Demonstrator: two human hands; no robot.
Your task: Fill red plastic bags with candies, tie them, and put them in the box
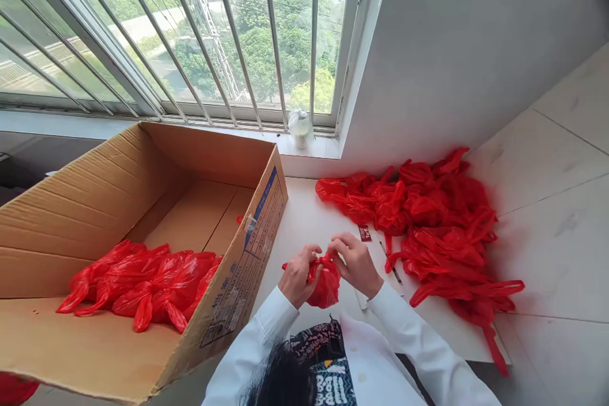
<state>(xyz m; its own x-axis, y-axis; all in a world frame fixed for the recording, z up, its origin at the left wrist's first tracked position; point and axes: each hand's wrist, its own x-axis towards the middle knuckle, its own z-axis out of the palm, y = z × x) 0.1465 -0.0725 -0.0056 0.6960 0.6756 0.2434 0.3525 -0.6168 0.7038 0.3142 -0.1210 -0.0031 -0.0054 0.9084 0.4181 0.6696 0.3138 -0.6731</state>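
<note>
Between my hands, above the white table, is a red plastic bag (326,287) with a rounded, filled body. My left hand (299,276) grips it from the left, with fingers closed on its upper part. On the other side my right hand (356,264) pinches the gathered top of the same bag. What the bag contains is hidden. To the right, a heap of red plastic bags (428,209) spreads over the table (299,203). A large open cardboard box (190,203) stands at the left, with several red bags (157,279) lying inside.
A pale wrapped cup-like container (299,130) stands on the sill of the barred window (228,32). A small dark red packet (365,233) and a thin dark stick-like item (391,261) lie near my right hand. Walls bound the table behind and at right.
</note>
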